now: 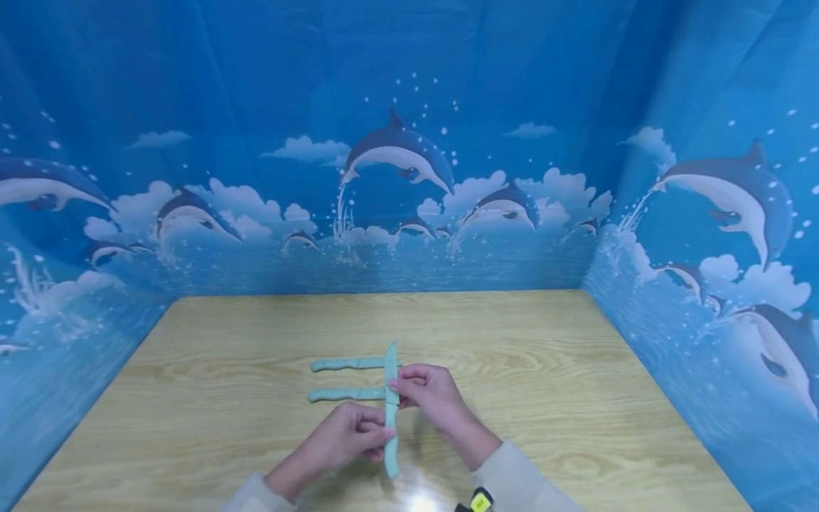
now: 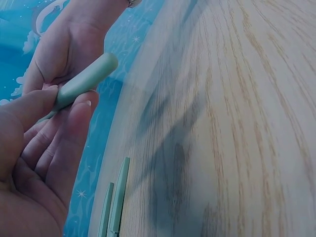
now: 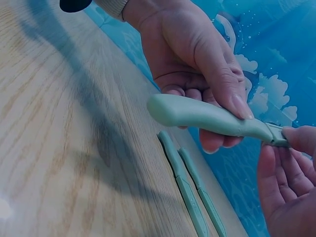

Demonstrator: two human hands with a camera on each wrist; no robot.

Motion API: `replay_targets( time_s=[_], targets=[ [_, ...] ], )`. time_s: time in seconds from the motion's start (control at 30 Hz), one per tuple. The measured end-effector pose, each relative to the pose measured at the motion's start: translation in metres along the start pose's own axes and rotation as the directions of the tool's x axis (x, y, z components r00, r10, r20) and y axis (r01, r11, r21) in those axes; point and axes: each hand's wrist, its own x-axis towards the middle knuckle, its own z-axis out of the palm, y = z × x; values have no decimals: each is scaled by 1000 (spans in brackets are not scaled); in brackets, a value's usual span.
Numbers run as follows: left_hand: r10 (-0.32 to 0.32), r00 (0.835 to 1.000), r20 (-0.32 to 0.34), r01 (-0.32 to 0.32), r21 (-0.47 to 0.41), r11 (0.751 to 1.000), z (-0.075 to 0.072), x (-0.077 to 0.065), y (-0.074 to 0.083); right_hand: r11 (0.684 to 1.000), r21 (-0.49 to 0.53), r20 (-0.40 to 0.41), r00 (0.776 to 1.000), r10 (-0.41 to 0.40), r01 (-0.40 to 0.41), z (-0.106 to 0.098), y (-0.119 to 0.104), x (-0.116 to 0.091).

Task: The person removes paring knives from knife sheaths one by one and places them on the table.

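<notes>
Both hands hold a pale green knife (image 1: 392, 456) upright-looking in the head view, its handle toward the person and its blade end away. My left hand (image 1: 339, 439) pinches the handle between thumb and fingers. Near where handle and blade part meet, my right hand (image 1: 441, 400) pinches it; the right wrist view shows the rounded handle (image 3: 197, 114) close up. Two similar green knives, a farther one (image 1: 348, 364) and a nearer one (image 1: 344, 394), lie side by side on the table, handles to the left. The held knife and right hand partly hide their blade ends.
The wood-grain table (image 1: 544, 370) is enclosed at the back and sides by a blue curtain (image 1: 269, 71) printed with dolphins. A small black and yellow object (image 1: 480, 500) shows at the lower edge, beside the right sleeve (image 1: 518, 480).
</notes>
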Motion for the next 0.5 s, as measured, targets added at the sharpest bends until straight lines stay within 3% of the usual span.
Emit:
replay_targets(
  time_s=[0.5],
  targets=[
    [3, 1000, 4, -3, 1, 1000, 1, 1, -1, 1000, 4, -20, 1000, 4, -4, 0, 0, 1]
  ],
)
